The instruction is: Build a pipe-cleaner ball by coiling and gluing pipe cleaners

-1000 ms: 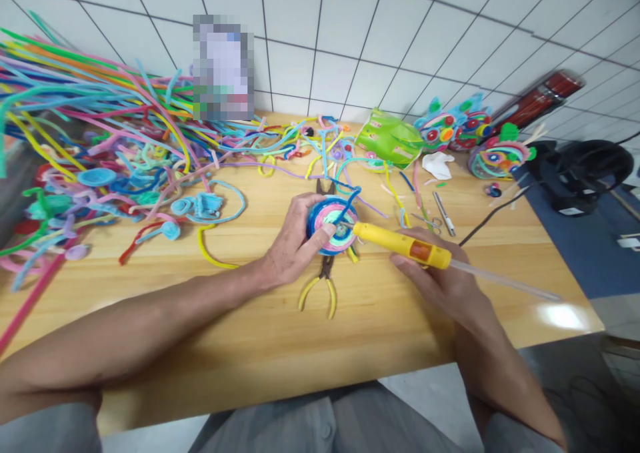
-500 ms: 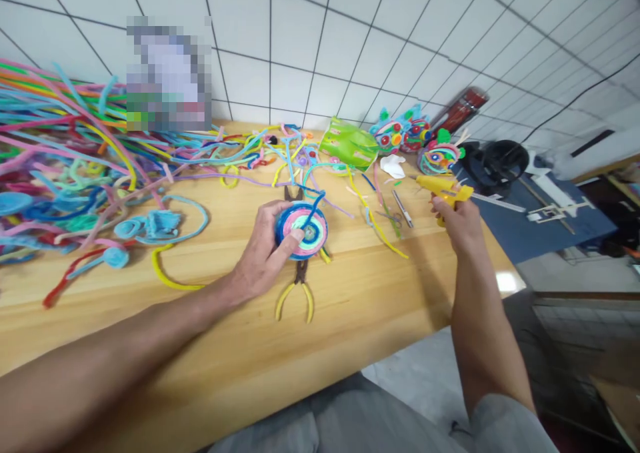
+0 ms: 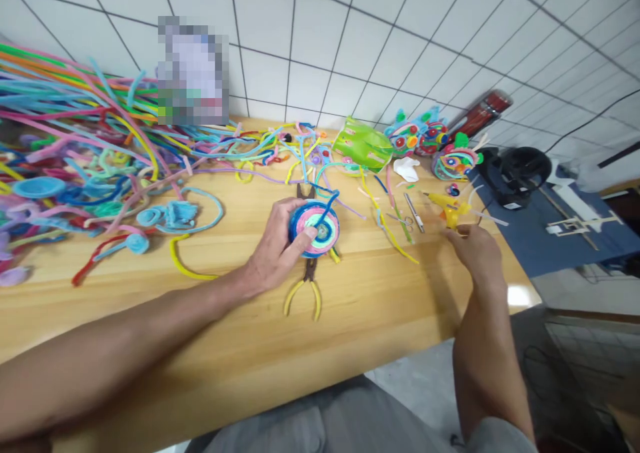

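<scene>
My left hand [image 3: 280, 243] is closed round the edge of a round coil [image 3: 330, 221] of blue, pink and pale green pipe cleaner, the thumb pressed on its face. A loose blue end sticks up from the coil. Beneath it lie pliers [image 3: 316, 299] with yellow handles, partly covered. At the right, my right hand [image 3: 475, 249] has its fingertips at the lower end of a yellow glue gun's [image 3: 450, 207] handle, low over the table. The gun's nozzle points left, and a glue stick trails behind it. Whether the gun rests on the wood is hard to tell.
Many coloured pipe cleaners [image 3: 60, 113] heap up at the left. Along the tiled wall stand a green bag [image 3: 363, 145], decorated figures [image 3: 455, 163] and a red flask [image 3: 483, 114]. A pen [image 3: 414, 213] and small scissors [image 3: 407, 223] lie left of the glue gun.
My right hand has come down towards me with the glue gun, its grip sliding to the end of the handle. My left hand keeps the coil. The view has turned slightly left.
</scene>
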Motion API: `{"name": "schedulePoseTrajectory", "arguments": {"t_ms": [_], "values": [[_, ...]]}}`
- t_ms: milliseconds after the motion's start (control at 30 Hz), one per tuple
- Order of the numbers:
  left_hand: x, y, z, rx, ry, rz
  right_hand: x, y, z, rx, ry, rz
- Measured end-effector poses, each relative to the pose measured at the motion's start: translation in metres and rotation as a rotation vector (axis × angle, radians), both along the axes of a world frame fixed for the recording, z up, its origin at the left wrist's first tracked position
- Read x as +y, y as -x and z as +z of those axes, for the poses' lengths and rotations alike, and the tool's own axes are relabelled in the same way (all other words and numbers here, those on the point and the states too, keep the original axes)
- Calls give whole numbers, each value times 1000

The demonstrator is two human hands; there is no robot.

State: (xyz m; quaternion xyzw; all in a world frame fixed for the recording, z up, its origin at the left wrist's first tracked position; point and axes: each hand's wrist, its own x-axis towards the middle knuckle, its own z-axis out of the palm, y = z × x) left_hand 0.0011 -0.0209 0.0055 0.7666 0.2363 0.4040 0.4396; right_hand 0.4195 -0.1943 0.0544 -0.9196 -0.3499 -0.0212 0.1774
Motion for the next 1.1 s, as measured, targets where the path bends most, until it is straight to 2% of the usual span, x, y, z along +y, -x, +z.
{"name": "schedulePoseTrajectory", "arguments": {"t_ms": [33,133,200,267,333,433,500,600,800,967,1100], "values": [[0,0,0,0,-8,-4,-2,13,7,-66,-21,-1],[0,1,-1,-6,-27,-2,6,68,30,-243,-172,232],[0,1,-1,-7,-32,5,25,109,45,-289,-346,443],[0,1,-1,0,-33,2,49,145,54,-228,-415,749],[0,1,0,5,-37,-6,73,172,55,-175,-411,1000],[-1,1,2,-1,-53,0,102,193,45,-138,-348,1217],[-1,0,4,-5,-65,9,113,196,35,-112,-311,1264],[-1,0,5,-6,-68,12,118,194,26,-90,-323,1252],[-1,0,4,-1,-56,8,107,193,16,-147,-489,1230],[0,0,3,1,-54,3,99,194,9,-246,-452,1210],[0,0,3,-7,-46,5,94,197,7,-305,-501,1228]]}}
